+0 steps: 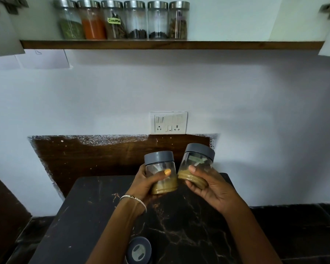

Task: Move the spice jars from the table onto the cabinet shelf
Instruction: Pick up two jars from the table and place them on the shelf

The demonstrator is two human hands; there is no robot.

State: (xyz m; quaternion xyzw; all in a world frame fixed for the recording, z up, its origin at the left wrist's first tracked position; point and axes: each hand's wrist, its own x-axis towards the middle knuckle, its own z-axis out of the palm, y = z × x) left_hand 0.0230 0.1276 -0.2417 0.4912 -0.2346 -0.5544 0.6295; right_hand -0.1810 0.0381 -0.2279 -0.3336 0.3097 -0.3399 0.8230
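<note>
My left hand (144, 182) grips a clear jar with a grey lid (160, 169) holding tan powder, upright above the black marbled table (189, 231). My right hand (208, 185) holds a second grey-lidded jar (195, 164) of tan powder, tilted to the right and touching the first at its base. A third grey-lidded jar (138, 251) stands on the table near the front edge, seen from above. The wooden shelf (171, 44) runs high on the wall and carries several steel-lidded jars (122, 20) in a row on its left half.
The shelf's right half, from about the middle to its right end, is bare. A switch and socket plate (168, 122) sits on the wall above a brown wooden backboard (95, 155). White cabinet doors (2, 31) hang open at both upper corners.
</note>
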